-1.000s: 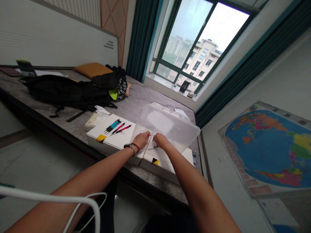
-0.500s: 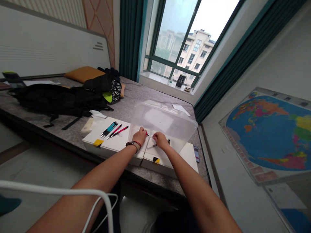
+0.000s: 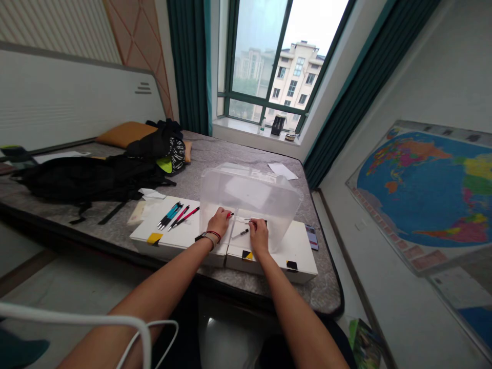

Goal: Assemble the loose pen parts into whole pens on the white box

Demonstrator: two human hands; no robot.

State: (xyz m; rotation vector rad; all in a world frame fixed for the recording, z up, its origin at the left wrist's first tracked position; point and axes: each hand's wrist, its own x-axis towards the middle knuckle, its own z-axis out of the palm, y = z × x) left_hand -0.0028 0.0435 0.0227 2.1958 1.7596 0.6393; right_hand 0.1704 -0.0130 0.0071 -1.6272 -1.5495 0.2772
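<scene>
My left hand (image 3: 218,223), with bands on its wrist, is closed in a pinch around a small red pen part (image 3: 230,215) whose full shape is hidden. Opposite it, my right hand (image 3: 259,236) has its fingers pinched around a thin, dark-tipped pen piece (image 3: 249,221). A black and clear pen piece (image 3: 241,233) lies on the right white box (image 3: 277,253), just left of that hand. On the left white box (image 3: 188,238) are several teal pens (image 3: 169,215) and two red pens (image 3: 183,218) side by side. A translucent plastic bin (image 3: 249,187) stands behind both hands.
The boxes sit on a grey mattress (image 3: 246,151). A phone (image 3: 311,237) lies to their right, tissue (image 3: 151,193) to their left. A black backpack (image 3: 84,174) is at the far left. A white cable (image 3: 142,328) crosses the lower left foreground.
My right hand has moved slightly right, away from the left hand, widening the gap between them. The black pen piece beside it shows more fully. The camera view has shifted.
</scene>
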